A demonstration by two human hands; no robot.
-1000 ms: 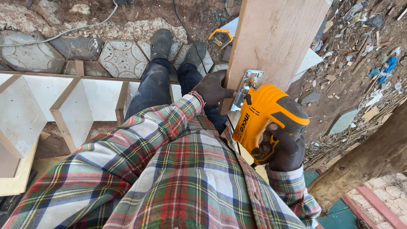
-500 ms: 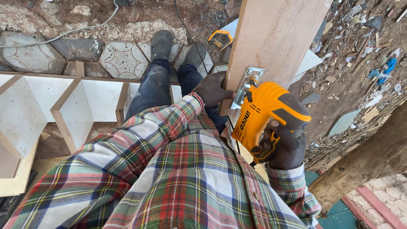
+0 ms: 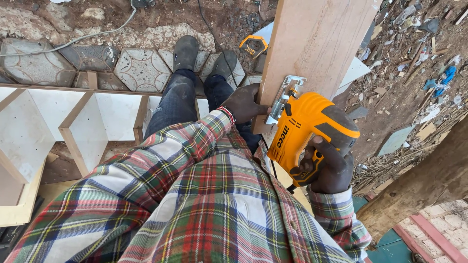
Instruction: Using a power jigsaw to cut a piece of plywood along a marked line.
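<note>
Right hand (image 3: 330, 168) clamped on the orange jigsaw (image 3: 304, 131) handle, metal shoe flat against the upright wooden board (image 3: 317, 44) whose long axis runs away from the body, left hand (image 3: 246, 103) closed on the board's near edge just beside the shoe.

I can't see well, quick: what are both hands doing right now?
Left hand: closed on the edge of the wooden board.
Right hand: closed around the handle of the yellow jigsaw.

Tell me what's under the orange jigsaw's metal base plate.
The base plate rests on a wooden board. The right hand grips the jigsaw. The blade and cut line are hidden.
</note>
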